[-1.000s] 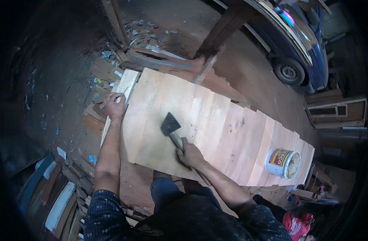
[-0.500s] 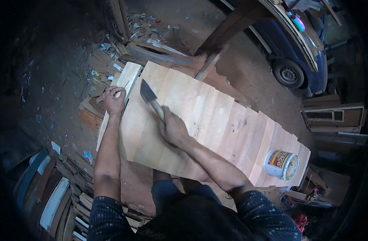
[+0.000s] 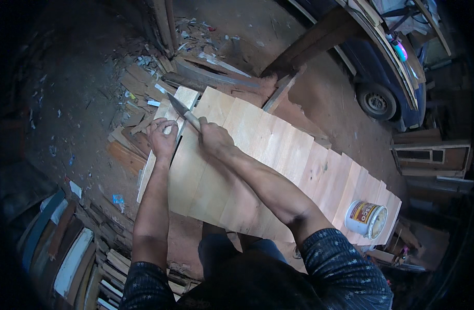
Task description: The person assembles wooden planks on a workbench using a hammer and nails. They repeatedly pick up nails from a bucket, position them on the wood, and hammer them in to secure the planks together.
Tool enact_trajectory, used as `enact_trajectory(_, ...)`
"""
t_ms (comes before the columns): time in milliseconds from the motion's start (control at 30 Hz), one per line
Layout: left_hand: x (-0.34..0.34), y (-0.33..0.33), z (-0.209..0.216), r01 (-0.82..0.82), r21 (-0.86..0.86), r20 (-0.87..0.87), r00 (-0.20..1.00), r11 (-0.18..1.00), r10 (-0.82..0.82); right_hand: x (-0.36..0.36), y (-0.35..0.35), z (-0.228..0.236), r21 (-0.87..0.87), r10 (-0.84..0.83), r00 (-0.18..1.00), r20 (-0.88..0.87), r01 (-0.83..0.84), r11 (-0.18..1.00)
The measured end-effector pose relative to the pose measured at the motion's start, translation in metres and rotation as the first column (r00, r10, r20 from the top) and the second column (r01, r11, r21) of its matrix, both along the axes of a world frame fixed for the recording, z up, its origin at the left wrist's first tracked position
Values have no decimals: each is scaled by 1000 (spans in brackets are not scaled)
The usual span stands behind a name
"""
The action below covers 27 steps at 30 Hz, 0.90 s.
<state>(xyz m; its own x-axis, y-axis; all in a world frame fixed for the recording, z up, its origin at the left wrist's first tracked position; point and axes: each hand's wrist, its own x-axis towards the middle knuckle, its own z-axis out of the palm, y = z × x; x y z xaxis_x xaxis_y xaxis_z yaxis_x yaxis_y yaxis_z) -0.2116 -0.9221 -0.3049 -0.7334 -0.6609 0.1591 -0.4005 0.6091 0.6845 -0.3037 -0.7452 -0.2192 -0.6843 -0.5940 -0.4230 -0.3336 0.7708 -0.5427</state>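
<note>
Brown floor (image 3: 81,139) shows all around, dim at the sides, with many bits of scrap wood (image 3: 136,88) and paper heaped past the left end of the work. Up at the top right is a dark blue car (image 3: 345,67), with one black wheel (image 3: 376,101) easy to see. Long thin boards and a shiny pink and blue thing (image 3: 400,50) are up by the car. Curved pieces of wood (image 3: 74,261), some white and one blue-green, lie close together at the bottom left.

In front of the person is a big row of pale boards (image 3: 278,150), side by side, with uneven ends on the far side. A white tub (image 3: 364,219) with a red and yellow label sits on the boards near the right end. At the left end is a narrow board (image 3: 186,96), with a thin dark gap between it and the row.

The person's left hand (image 3: 162,137) is on the narrow board. Its fingers are curled in, but it is too small to tell if that grip is pinching anything. The right hand (image 3: 215,138) has a tight grip, with its fingers wrapped around the wooden handle of a hatchet (image 3: 178,107). The hatchet's dark metal head is over the narrow board, just beside the left hand and a little farther from the person. It is hard to tell if the metal touches the wood.
</note>
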Motion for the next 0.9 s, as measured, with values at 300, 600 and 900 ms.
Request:
enact_trajectory(300,6,-5,0,25,-62,-139,990,998,-34,12,5,8,41,13,1000,7,-13,999)
enact_trajectory(600,5,-32,4,-106,96,-230,965,990,126,93,121,50,-195,-250,942,223,295,935)
enact_trajectory(900,-48,-29,13,-59,249,462,885,967,-65,147,177,42,-27,-490,754,438,556,831)
